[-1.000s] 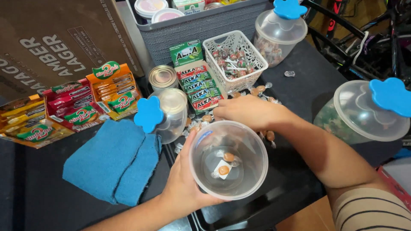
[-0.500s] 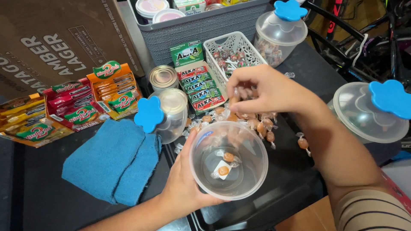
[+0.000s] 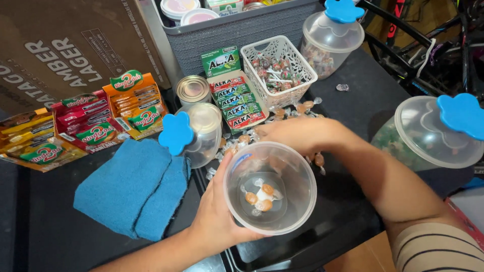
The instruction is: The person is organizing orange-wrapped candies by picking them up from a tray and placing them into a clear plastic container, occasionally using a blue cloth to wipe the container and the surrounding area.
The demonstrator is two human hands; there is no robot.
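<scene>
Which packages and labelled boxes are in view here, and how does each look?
Cardboard box: far left, brown, white print.
Orange candy packs: beside it, stacked, green-and-red labels.
Red packs: left of those.
Green carton: by the grey bin, upright.
Flat gum packs: below it, red and green row.

jar (image 3: 270, 187) – clear glossy plastic | towel (image 3: 132, 187) – blue napped cloth | can (image 3: 193, 89) – shiny metal | box (image 3: 60, 50) – matt cardboard

Both hands are bare, with no rings, watch or gloves showing. The left hand (image 3: 217, 216) rises from the lower middle of the frame on a bare forearm. The right hand (image 3: 297, 135) sits at centre; its arm runs to the lower right corner, where a pale sleeve (image 3: 436, 249) with thin dark stripes begins, apparently short.
</scene>
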